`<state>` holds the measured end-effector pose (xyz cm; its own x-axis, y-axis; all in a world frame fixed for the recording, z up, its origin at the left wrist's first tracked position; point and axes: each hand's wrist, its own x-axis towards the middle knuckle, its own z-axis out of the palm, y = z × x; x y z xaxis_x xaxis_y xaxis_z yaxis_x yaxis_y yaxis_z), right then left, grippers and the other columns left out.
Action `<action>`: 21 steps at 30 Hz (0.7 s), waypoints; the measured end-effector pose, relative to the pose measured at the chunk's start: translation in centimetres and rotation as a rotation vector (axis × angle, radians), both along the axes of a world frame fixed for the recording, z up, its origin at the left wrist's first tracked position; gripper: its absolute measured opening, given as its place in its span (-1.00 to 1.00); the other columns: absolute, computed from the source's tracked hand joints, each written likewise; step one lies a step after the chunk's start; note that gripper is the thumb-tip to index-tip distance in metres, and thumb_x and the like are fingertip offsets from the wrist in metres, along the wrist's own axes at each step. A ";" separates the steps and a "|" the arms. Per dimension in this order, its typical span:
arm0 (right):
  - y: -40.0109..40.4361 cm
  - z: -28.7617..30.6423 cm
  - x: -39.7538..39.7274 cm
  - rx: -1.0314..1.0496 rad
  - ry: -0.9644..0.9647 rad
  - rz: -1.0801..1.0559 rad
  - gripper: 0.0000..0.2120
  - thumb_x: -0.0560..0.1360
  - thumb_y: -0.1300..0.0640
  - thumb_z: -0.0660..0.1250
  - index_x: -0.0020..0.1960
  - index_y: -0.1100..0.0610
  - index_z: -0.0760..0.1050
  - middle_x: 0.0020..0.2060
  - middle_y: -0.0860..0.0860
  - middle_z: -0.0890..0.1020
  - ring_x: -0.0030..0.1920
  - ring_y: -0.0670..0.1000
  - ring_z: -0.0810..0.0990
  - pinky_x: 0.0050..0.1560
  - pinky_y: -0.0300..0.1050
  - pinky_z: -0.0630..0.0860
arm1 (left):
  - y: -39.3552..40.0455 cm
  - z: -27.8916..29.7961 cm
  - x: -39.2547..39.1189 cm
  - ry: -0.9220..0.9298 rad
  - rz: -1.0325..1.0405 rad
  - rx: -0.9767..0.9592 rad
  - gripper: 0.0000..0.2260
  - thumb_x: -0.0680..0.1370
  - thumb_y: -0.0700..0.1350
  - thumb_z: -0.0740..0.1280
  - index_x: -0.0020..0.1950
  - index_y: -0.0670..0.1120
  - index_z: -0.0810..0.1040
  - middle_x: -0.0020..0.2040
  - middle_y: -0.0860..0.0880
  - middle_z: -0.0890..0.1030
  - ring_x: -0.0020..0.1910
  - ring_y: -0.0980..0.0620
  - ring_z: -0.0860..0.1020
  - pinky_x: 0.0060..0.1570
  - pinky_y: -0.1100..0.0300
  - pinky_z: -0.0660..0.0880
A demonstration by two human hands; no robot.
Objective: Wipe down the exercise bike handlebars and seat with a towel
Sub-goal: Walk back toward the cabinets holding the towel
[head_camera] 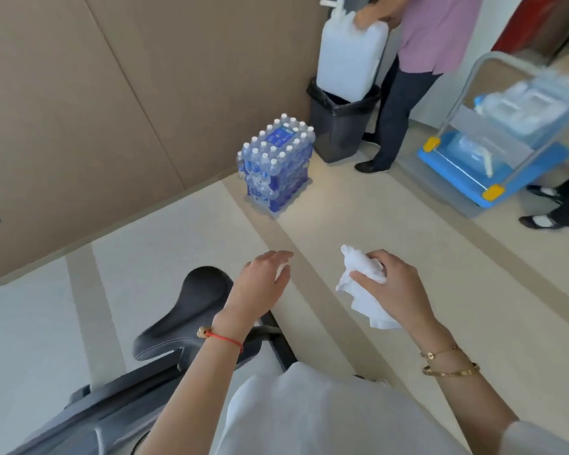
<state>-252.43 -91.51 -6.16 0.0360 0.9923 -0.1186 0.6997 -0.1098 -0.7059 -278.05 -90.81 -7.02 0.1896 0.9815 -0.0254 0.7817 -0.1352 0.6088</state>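
Down at the lower left, the black bike seat (194, 310) shows its upper side, though its right edge and the post beneath are hidden behind the left forearm. The left hand (260, 287) hovers just right of the seat, its grip released, fingers loose and touching nothing. Further right of the seat, the right hand (395, 290) has its grip clenched round a crumpled white towel (362, 284), which hangs well clear of the seat; part of the cloth is tucked out of sight inside the palm. The bike frame (112, 415) below the seat is cut off by the bottom edge. Well beyond the seat stands a stacked pack of water bottles (276, 162) on the floor.
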 end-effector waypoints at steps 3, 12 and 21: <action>-1.8 0.9 6.4 -0.006 0.029 -0.158 -0.79 0.43 -0.15 0.40 0.00 -0.10 0.52 -0.12 -0.16 0.63 -0.05 -0.06 0.60 -0.04 0.02 0.57 | 2.1 0.4 6.9 0.002 -0.127 0.027 -0.70 0.62 -0.10 0.20 0.35 -0.01 0.51 0.23 0.02 0.59 0.17 0.00 0.57 0.18 0.03 0.48; -9.2 2.7 26.8 0.046 0.019 -0.595 -0.70 0.40 -0.11 0.47 0.05 -0.02 0.54 -0.10 -0.13 0.63 -0.07 -0.05 0.60 -0.08 -0.11 0.52 | 5.1 1.8 31.0 -0.050 -0.506 0.109 -0.71 0.61 -0.06 0.26 0.32 -0.01 0.53 0.19 0.05 0.61 0.11 0.06 0.58 0.13 0.07 0.52; -19.1 3.2 43.4 0.060 -0.079 -1.020 -0.68 0.41 -0.05 0.49 0.09 0.04 0.53 -0.14 -0.14 0.54 -0.15 -0.06 0.50 -0.27 -0.40 0.32 | 2.8 2.6 55.1 -0.107 -0.915 0.124 -0.74 0.59 -0.07 0.30 0.28 -0.01 0.55 0.15 0.06 0.62 0.09 0.06 0.58 0.13 0.13 0.50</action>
